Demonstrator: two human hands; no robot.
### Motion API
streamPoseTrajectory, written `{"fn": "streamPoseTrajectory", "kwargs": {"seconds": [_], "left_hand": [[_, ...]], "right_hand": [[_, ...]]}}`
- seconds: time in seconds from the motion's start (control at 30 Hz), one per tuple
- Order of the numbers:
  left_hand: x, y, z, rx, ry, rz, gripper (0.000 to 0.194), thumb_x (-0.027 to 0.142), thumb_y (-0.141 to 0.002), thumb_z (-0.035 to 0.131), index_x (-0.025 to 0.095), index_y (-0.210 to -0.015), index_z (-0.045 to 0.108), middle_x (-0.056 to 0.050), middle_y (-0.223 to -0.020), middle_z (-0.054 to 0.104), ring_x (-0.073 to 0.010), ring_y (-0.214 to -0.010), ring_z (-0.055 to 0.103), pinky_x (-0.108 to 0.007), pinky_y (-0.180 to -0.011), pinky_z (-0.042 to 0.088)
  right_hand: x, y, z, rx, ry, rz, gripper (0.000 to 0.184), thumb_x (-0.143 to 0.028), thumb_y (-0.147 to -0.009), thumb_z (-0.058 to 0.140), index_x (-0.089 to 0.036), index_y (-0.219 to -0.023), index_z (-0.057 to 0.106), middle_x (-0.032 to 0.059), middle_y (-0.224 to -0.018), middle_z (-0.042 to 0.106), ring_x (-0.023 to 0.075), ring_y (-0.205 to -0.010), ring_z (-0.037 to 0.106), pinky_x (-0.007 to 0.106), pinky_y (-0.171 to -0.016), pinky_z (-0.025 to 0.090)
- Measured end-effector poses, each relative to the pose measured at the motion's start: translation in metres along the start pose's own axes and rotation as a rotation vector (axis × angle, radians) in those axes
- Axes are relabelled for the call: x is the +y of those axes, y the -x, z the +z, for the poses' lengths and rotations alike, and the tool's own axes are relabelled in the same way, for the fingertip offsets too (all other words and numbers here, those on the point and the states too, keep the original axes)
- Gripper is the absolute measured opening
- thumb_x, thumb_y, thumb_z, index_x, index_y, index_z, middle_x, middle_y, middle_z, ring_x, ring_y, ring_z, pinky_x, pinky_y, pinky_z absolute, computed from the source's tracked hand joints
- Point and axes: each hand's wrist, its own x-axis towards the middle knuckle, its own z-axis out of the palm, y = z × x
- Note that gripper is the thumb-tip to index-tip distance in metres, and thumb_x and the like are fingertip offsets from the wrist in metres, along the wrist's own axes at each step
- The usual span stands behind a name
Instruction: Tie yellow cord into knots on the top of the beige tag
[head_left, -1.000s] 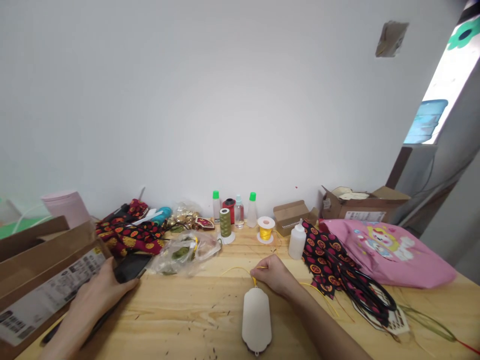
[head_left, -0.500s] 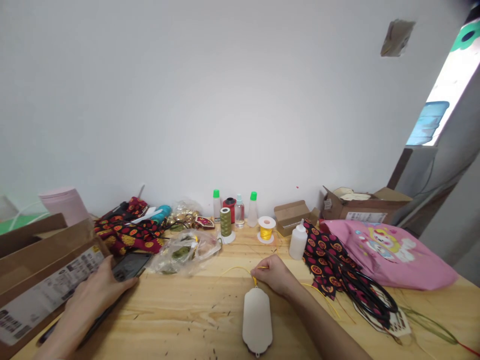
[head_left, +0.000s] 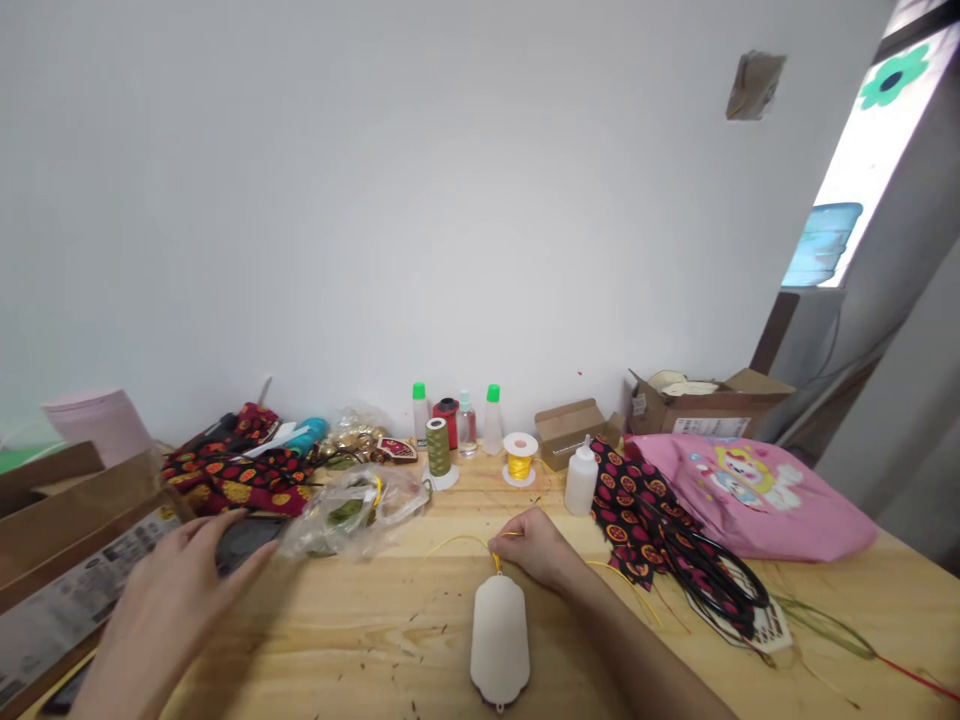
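Note:
My right hand (head_left: 536, 548) rests closed on the wooden table (head_left: 360, 640), pinching a thin yellow cord (head_left: 457, 541) at the top of a pale flat board tag (head_left: 499, 632). My left hand (head_left: 176, 590) hovers at the left with its fingers stretched out, just over a dark phone (head_left: 240, 540). Its fingertips are blurred by motion. A clear plastic bag (head_left: 360, 505) with green bits lies just beyond the phone.
Cardboard boxes (head_left: 67, 560) stand at the left edge. Patterned red fabric (head_left: 232, 470), thread spools (head_left: 438, 447), a yellow cord spool (head_left: 520, 458) and small bottles (head_left: 491, 420) line the wall. A white squeeze bottle (head_left: 580, 478), black scissors (head_left: 709, 575), a pink bag (head_left: 742, 480) and boxes (head_left: 705, 400) sit right.
My left hand has lifted off the phone and drawn back toward me, fingers now spread. The right hand keeps its pinch on the cord. The view has shifted slightly.

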Motion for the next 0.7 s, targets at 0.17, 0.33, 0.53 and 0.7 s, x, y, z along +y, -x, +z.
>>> {"fn": "streamPoseTrajectory", "kwargs": {"seconds": [0.17,0.33,0.53,0.7], "left_hand": [[0.089,0.043,-0.002,-0.580,0.457,0.395,0.038,0.049,-0.066,0.040,0.016,-0.059,0.059,0.000,-0.057,0.059,-0.0167,-0.060,0.052,-0.022,-0.055,0.038],[0.145,0.057,0.053,-0.696,0.548,0.556,0.034,0.041,-0.067,0.042,0.015,-0.062,0.063,0.000,-0.057,0.058,-0.0122,-0.051,0.046,-0.020,-0.046,0.031],[0.157,0.040,0.077,-0.541,0.551,0.527,0.037,0.042,-0.071,0.037,0.014,-0.061,0.059,0.000,-0.053,0.055,-0.0135,-0.050,0.046,-0.022,-0.047,0.031],[0.163,0.030,0.073,-0.273,0.672,0.704,0.025,0.033,-0.076,0.036,0.017,-0.082,0.054,-0.007,-0.085,0.057,-0.0192,-0.081,0.049,-0.030,-0.072,0.036]], "right_hand": [[0.001,-0.001,-0.001,-0.007,-0.054,-0.013,0.028,-0.032,-0.060,0.051,-0.014,-0.041,0.040,-0.0078,-0.039,0.022,0.0035,-0.038,0.018,0.018,-0.036,0.013],[-0.008,0.002,-0.005,-0.006,-0.136,-0.021,0.029,-0.032,-0.061,0.051,-0.015,-0.043,0.036,-0.0081,-0.039,0.021,0.0037,-0.038,0.018,0.018,-0.036,0.013],[-0.010,0.001,-0.007,0.013,-0.210,-0.096,0.027,-0.030,-0.062,0.051,-0.014,-0.043,0.039,-0.0068,-0.043,0.023,0.0044,-0.043,0.020,0.018,-0.038,0.016],[-0.009,-0.001,-0.007,0.031,-0.206,-0.126,0.028,-0.032,-0.062,0.051,-0.012,-0.044,0.046,-0.0062,-0.044,0.023,0.0044,-0.044,0.019,0.018,-0.038,0.015]]}}
